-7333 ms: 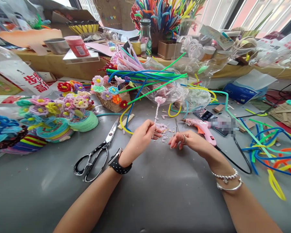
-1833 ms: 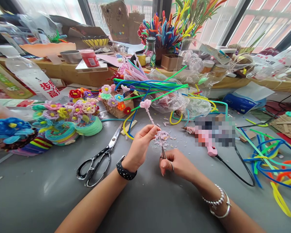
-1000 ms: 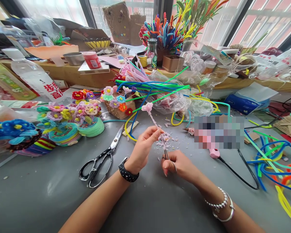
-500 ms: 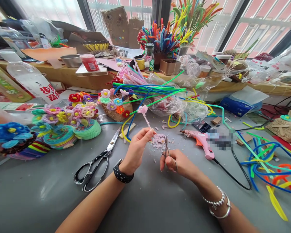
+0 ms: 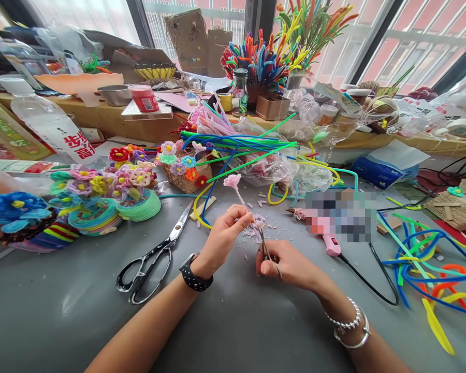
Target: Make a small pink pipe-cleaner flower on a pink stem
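My left hand [image 5: 226, 233] pinches the lower stem of a pale pink pipe-cleaner flower [image 5: 233, 181], whose bloom points up and away from me. In my right hand [image 5: 285, 261] is a pair of small scissors [image 5: 263, 242], with fingers through the handles and the blades reaching up to my left fingertips. The blades look nearly together near the stem's end. Under both hands lies a scatter of pink-lilac fluff clippings [image 5: 252, 233] on the grey table [image 5: 225, 326]. Large black-handled scissors [image 5: 155, 264] lie partly spread left of my left hand.
A pink glue gun [image 5: 328, 235] with its cord lies to the right, partly blurred out. Loose pipe cleaners [image 5: 423, 264] spread at far right. Finished flower pots [image 5: 140, 207] stand at left. Behind, pipe cleaners and plastic bags [image 5: 252, 166] heap before a cluttered ledge [image 5: 124, 124].
The small scissors have moved up and left to my left fingertips, and their blades have drawn closer together. The flower has tipped slightly, showing its bloom more from the side.
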A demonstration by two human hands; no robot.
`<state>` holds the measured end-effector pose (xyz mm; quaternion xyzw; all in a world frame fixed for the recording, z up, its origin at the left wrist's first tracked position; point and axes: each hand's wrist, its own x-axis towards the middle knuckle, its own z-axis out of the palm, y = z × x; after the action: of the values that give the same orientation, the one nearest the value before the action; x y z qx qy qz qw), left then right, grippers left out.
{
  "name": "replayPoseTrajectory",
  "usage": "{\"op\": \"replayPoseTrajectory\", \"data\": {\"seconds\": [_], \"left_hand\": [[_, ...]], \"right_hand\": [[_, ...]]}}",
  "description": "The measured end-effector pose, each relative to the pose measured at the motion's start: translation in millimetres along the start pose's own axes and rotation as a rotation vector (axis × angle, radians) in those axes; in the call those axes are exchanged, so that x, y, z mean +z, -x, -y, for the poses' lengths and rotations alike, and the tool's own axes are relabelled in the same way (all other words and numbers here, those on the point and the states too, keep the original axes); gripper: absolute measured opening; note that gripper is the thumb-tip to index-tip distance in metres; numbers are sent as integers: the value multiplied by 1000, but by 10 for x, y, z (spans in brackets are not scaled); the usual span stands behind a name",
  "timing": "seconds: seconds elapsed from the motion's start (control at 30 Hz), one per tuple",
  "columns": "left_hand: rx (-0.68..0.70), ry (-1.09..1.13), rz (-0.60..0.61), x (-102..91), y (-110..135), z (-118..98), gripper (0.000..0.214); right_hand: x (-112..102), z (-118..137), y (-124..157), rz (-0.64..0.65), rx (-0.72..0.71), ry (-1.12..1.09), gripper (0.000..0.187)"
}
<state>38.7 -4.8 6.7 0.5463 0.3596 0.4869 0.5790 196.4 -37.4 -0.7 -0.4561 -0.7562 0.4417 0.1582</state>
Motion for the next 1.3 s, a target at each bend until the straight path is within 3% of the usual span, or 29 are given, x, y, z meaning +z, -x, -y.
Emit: {"op": "replayPoseTrajectory", "data": {"seconds": [0.2,0.5,0.63,0.73,0.93,1.17,1.3], "left_hand": [[-6,-1,15,0,-2,3,18],[-20,99,-53,-13,-2,56,13],[-44,164,-140,-27,-9,75,11],[-68,202,-167,-21,-7,69,11],[-89,187,-160,-9,1,66,12],[-80,172,-91,-3,6,59,11],[-89,186,-124,-14,-2,44,11]], "right_hand": [[5,-8,-4,55,-27,55,74],[125,-12,-59,-46,36,-13,58],[179,-15,-91,-134,72,-94,60],[185,-21,-91,-103,54,-125,65],[162,-32,-74,49,-34,-160,75],[170,4,-70,43,-33,-132,71],[190,21,-88,-45,13,-148,69]]}}
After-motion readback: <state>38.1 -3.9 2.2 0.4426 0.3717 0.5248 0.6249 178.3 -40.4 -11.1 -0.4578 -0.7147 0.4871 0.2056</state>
